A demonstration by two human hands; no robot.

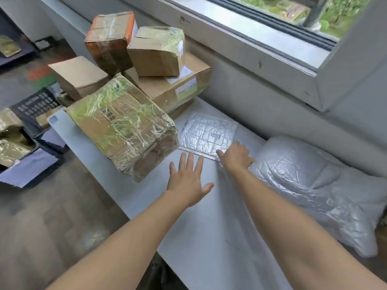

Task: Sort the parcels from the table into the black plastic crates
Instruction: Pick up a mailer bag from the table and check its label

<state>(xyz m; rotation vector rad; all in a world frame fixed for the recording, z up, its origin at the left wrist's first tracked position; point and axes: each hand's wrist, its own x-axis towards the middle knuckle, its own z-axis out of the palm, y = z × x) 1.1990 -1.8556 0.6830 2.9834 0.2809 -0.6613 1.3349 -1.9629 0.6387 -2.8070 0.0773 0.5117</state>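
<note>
Nearest me are two bare forearms reaching out over the white worktop (pixel 209 237), which runs along under the window (pixel 272 17). I'll place everything from the flat silver mailer (pixel 207 135) lying on it. The left hand (pixel 188 181) hovers just short of the mailer's near edge, palm down. Its grip is spread wide with fingers straight, and it holds nothing. The right hand (pixel 235 156) sits on the mailer's near right corner, knuckles up and thumb pointing along the edge. I cannot tell whether that grip pinches the corner or only presses on it. The biggest parcel is a padded silver bag (pixel 303 181), slumped on the worktop just to the right of the mailer, with its wrinkled end by the right wrist. Next in size is a big taped box (pixel 123 126), standing tilted just left of the mailer, its shiny tape catching green light. Beyond the mailer is a flat carton (pixel 173 84) bearing white labels. On top of it rest an orange-edged box (pixel 109 40) and, touching that, a smaller brown box (pixel 156 51). A plain box (pixel 79 77) stands farther left, behind the big taped one. Well to the left of the mailer, down on the floor, are the black crates (pixel 33 105), with taped parcels and white sheets already inside them.
</note>
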